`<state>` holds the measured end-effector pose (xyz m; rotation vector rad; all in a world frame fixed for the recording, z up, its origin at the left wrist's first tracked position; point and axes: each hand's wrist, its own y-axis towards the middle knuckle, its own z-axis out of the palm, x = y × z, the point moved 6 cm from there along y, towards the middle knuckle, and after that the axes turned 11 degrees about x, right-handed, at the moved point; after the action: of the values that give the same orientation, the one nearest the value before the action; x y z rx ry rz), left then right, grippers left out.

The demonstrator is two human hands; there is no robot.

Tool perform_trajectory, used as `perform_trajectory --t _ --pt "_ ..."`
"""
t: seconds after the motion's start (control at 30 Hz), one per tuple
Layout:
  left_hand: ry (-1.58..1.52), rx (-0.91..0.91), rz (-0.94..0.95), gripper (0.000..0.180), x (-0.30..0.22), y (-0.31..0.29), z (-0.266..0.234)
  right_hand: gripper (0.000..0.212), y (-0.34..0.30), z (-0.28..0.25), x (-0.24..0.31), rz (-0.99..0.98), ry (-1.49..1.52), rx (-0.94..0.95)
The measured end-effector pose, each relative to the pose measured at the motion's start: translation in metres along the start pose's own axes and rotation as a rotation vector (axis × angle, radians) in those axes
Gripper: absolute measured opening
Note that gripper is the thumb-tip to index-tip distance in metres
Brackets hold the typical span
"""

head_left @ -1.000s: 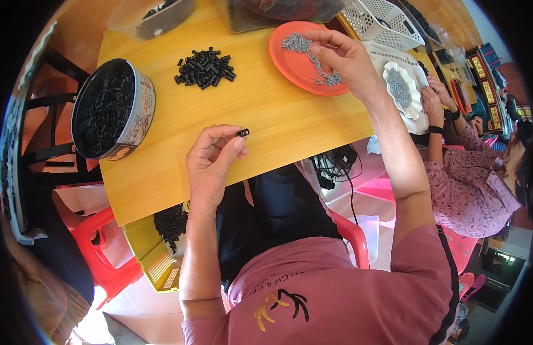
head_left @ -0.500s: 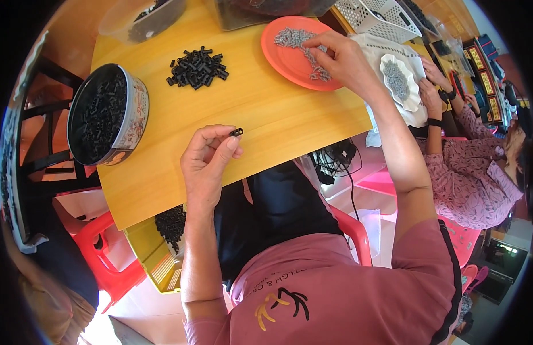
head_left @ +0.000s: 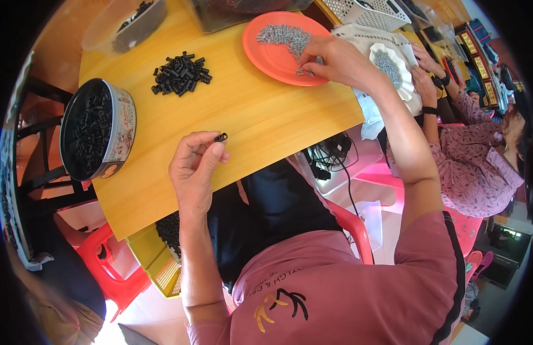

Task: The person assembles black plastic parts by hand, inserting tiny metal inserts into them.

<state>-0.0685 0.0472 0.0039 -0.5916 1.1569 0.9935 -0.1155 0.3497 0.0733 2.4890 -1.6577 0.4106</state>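
Between the thumb and forefinger of my left hand (head_left: 193, 164) is a small black plastic tube piece (head_left: 221, 137), its round open end showing. That hand hovers above the near edge of the yellow table. My right hand (head_left: 338, 62) reaches over the orange plate (head_left: 260, 57), fingers bent and pinched down at its right side. On the plate lie many small grey screw-like pieces (head_left: 283, 37); whether one is in my right fingertips is hidden. A pile of similar black tube pieces (head_left: 181, 75) lies beyond my left hand.
At the left stands a round tin (head_left: 121, 123) filled with black pieces. Clear plastic tubs (head_left: 125, 29) line the far edge. To the right, another person's hands (head_left: 425, 80) are beside a white scalloped dish (head_left: 405, 86) of grey pieces on a cloth.
My right hand has drawn its fingers together and lower among the grey pieces on the plate. My left hand keeps hold of the black tube piece. The whole view has shifted slightly.
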Motion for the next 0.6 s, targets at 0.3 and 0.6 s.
perform_trajectory --t 0.3,0.6 --pt "0.013 -0.012 -0.008 0.018 0.001 0.0 0.001 0.016 0.013 -0.006 0.005 0.121 -0.085 -0.271" --pt "0.005 0.004 0.003 0.017 -0.001 0.0 0.001 0.013 0.009 -0.003 -0.006 0.107 -0.143 -0.042"
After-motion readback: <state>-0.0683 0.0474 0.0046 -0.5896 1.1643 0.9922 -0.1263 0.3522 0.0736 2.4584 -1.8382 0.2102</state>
